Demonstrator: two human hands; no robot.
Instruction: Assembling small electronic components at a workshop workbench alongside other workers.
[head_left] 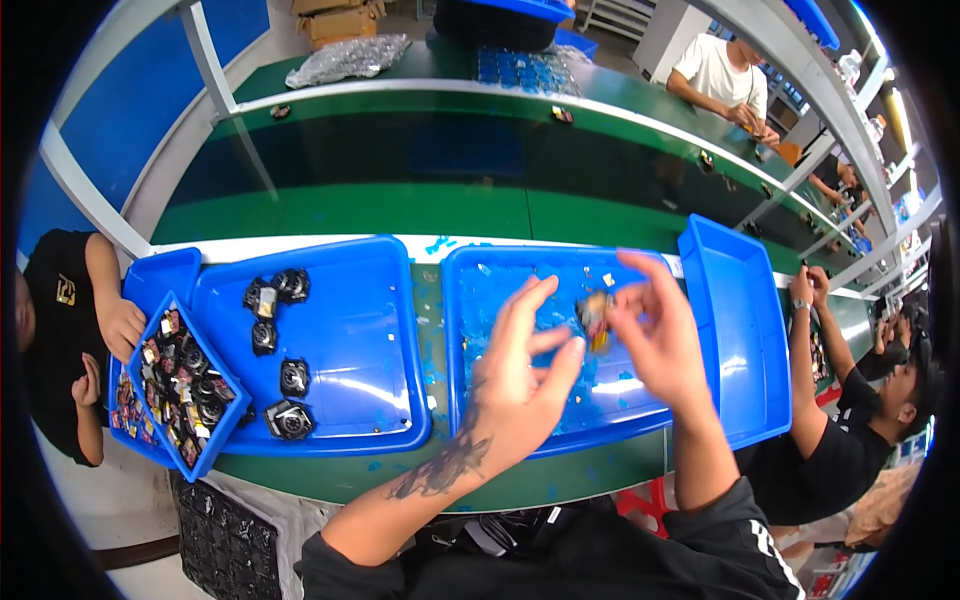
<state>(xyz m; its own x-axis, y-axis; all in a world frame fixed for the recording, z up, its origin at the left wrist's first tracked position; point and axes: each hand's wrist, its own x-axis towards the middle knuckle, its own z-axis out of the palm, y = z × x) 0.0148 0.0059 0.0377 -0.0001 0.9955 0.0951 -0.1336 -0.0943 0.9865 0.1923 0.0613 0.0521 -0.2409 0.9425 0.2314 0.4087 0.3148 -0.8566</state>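
Observation:
My right hand (pixel 655 330) pinches a small dark electronic part (pixel 594 312) with a yellow piece on its lower side, held over the middle blue tray (pixel 456 262). My left hand (pixel 520 375) is beside it on the left, fingers apart and holding nothing, its thumb and index finger pointing toward the part. Blue film scraps (pixel 490 285) and small pale bits are strewn over the tray's bottom. In the left blue tray (pixel 408 300) are several small black parts (pixel 290 420) with round centres.
A small blue bin (pixel 236 418) heaped with parts tilts on the left tray's edge, beside a co-worker's hand (pixel 122 328). Another blue tray (pixel 750 330) overlaps on the right. Beyond runs a green conveyor belt (pixel 350 200) behind a white rail. Another co-worker sits close on the right.

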